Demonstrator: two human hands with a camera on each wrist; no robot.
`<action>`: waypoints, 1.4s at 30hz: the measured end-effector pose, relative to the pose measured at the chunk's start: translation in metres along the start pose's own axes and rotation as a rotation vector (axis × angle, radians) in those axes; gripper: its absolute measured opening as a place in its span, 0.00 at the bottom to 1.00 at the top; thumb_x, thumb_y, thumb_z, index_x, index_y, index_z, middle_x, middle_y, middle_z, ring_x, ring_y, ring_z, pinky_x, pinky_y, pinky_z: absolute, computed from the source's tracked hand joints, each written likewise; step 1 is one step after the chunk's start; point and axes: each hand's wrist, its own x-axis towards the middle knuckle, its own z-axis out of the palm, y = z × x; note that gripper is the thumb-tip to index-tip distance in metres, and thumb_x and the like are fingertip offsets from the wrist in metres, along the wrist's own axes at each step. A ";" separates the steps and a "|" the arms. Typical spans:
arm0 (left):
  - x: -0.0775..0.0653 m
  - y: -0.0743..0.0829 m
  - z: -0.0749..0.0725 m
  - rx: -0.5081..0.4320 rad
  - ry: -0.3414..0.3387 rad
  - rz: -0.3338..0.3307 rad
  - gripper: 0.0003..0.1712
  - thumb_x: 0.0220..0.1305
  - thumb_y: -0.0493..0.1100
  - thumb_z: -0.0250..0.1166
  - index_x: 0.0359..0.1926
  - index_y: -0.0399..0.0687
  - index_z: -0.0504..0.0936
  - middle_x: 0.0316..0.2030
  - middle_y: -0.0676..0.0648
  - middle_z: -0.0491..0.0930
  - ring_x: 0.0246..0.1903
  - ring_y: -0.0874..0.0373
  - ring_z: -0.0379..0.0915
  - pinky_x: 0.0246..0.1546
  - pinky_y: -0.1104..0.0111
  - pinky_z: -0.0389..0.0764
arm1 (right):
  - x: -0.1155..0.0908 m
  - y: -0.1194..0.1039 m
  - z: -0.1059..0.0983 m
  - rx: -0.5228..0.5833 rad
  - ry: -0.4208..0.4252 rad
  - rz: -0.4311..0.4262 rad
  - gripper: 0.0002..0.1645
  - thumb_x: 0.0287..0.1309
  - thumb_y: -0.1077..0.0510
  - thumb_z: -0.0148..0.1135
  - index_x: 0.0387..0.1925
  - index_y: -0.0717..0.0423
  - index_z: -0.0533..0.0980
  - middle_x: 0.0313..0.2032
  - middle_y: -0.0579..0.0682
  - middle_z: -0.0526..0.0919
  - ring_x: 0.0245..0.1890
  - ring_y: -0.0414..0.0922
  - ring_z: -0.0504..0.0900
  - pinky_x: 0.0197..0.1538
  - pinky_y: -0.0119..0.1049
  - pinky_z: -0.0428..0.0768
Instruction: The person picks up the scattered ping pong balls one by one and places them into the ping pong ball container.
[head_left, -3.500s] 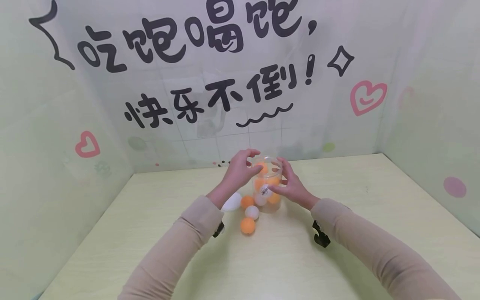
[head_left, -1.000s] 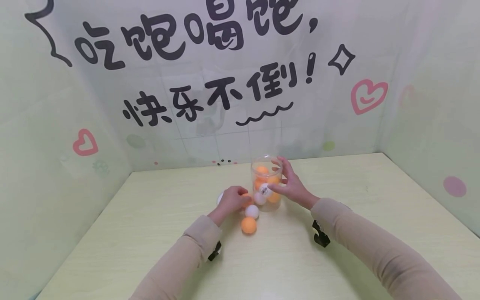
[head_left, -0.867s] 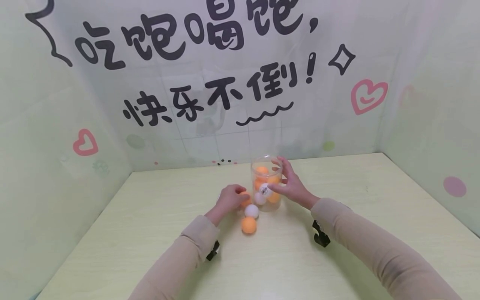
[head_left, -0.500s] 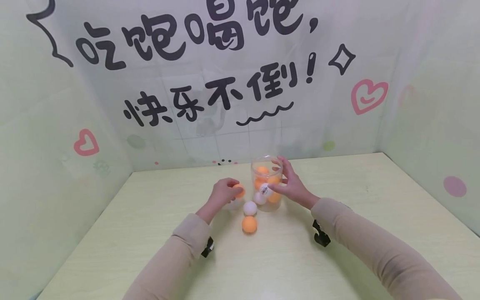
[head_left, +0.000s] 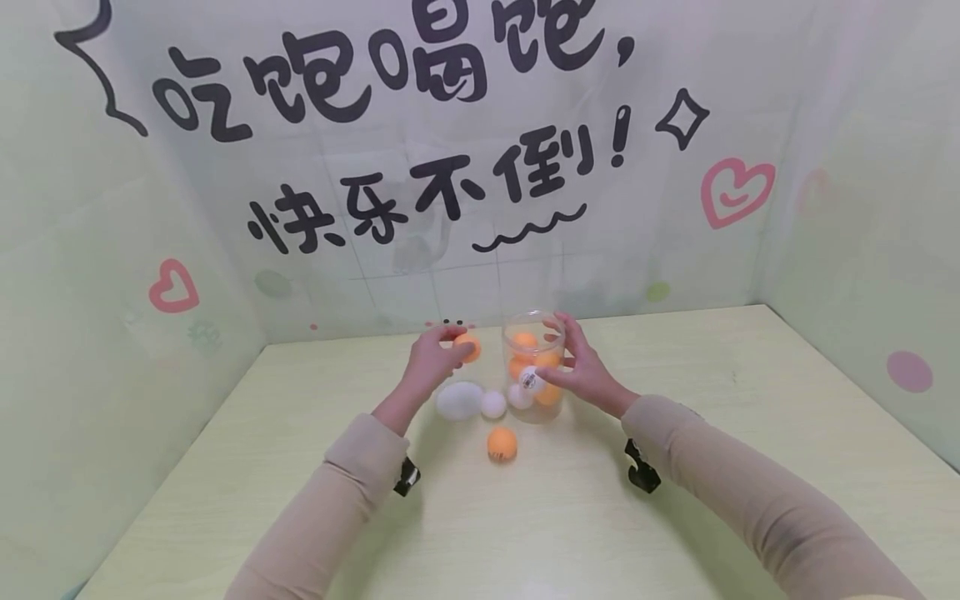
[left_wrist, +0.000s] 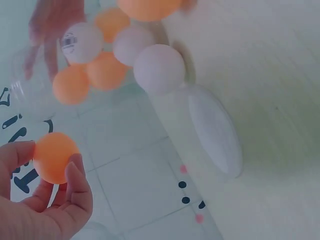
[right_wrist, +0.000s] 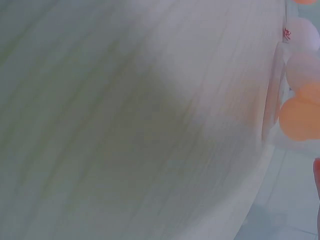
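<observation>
An orange ping-pong ball [head_left: 467,347] is pinched between the thumb and fingers of my left hand [head_left: 432,360], raised above the table to the left of a clear jar. My right hand [head_left: 587,375] grips the side of that clear jar [head_left: 534,414], which stands upright with no lid on its mouth. Several orange and white balls lie inside it, one white ball [head_left: 529,380] bearing a printed mark. On the table, a loose white ball [head_left: 492,405] sits just left of the jar, and an orange ball [head_left: 502,443] lies nearer to me.
A whitish translucent oval lid-like disc [head_left: 460,401] lies left of the loose white ball. The pale wooden table [head_left: 645,533] runs back to a white wall [head_left: 420,283] with black lettering, with pale walls on both sides.
My left hand has picked the orange ball up off the table and moved it left and upward. The loose white ball has rolled toward the disc. My right hand has stayed on the jar.
</observation>
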 end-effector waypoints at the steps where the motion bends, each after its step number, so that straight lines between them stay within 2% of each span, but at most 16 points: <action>1: 0.000 0.004 -0.001 -0.005 0.004 0.008 0.23 0.60 0.44 0.59 0.56 0.41 0.72 0.53 0.42 0.73 0.36 0.48 0.76 0.29 0.70 0.75 | -0.001 -0.004 0.000 -0.002 -0.001 0.005 0.48 0.52 0.70 0.60 0.67 0.60 0.43 0.66 0.65 0.52 0.65 0.61 0.55 0.58 0.60 0.63; 8: 0.000 0.029 -0.007 -0.043 0.026 0.055 0.22 0.59 0.44 0.58 0.56 0.45 0.72 0.53 0.46 0.73 0.35 0.54 0.74 0.30 0.72 0.73 | -0.002 -0.008 0.001 -0.012 0.002 0.009 0.47 0.52 0.69 0.60 0.67 0.61 0.44 0.67 0.64 0.52 0.65 0.61 0.56 0.58 0.60 0.63; 17: -0.002 0.060 -0.009 -0.082 0.041 0.171 0.21 0.58 0.41 0.59 0.54 0.43 0.73 0.50 0.44 0.73 0.31 0.56 0.71 0.35 0.68 0.78 | -0.002 -0.006 0.001 -0.015 0.004 0.001 0.47 0.52 0.69 0.61 0.67 0.61 0.44 0.67 0.64 0.53 0.65 0.61 0.56 0.58 0.60 0.64; 21: -0.001 0.069 -0.007 -0.080 0.039 0.201 0.22 0.57 0.41 0.60 0.54 0.42 0.73 0.49 0.44 0.74 0.31 0.57 0.68 0.32 0.70 0.77 | -0.003 -0.006 0.001 -0.011 0.001 0.007 0.48 0.52 0.69 0.60 0.67 0.61 0.43 0.67 0.63 0.52 0.65 0.61 0.56 0.57 0.60 0.63; 26: 0.002 0.076 -0.002 -0.048 0.034 0.225 0.22 0.56 0.40 0.61 0.53 0.42 0.74 0.49 0.44 0.74 0.38 0.55 0.68 0.36 0.70 0.72 | -0.002 -0.007 0.001 -0.013 0.002 0.007 0.48 0.52 0.68 0.61 0.67 0.60 0.43 0.67 0.63 0.53 0.65 0.61 0.56 0.57 0.60 0.64; 32: 0.004 0.077 0.006 0.005 -0.002 0.244 0.21 0.56 0.38 0.61 0.53 0.41 0.74 0.49 0.42 0.75 0.42 0.52 0.69 0.40 0.67 0.73 | -0.002 -0.006 0.000 0.000 -0.004 0.012 0.48 0.52 0.68 0.60 0.67 0.61 0.43 0.67 0.64 0.53 0.65 0.62 0.56 0.58 0.61 0.63; 37: 0.004 0.073 0.012 0.060 -0.052 0.220 0.21 0.57 0.38 0.61 0.53 0.43 0.74 0.51 0.41 0.74 0.42 0.49 0.73 0.43 0.63 0.76 | -0.002 -0.005 0.000 0.007 -0.007 0.005 0.47 0.53 0.69 0.60 0.67 0.61 0.43 0.67 0.65 0.53 0.65 0.62 0.56 0.58 0.61 0.62; 42: 0.003 0.071 0.015 0.081 -0.065 0.192 0.22 0.57 0.39 0.61 0.54 0.44 0.73 0.53 0.42 0.73 0.41 0.49 0.74 0.42 0.63 0.77 | -0.002 -0.004 0.000 0.002 -0.009 0.013 0.47 0.53 0.69 0.60 0.67 0.60 0.43 0.67 0.64 0.53 0.65 0.61 0.56 0.59 0.61 0.62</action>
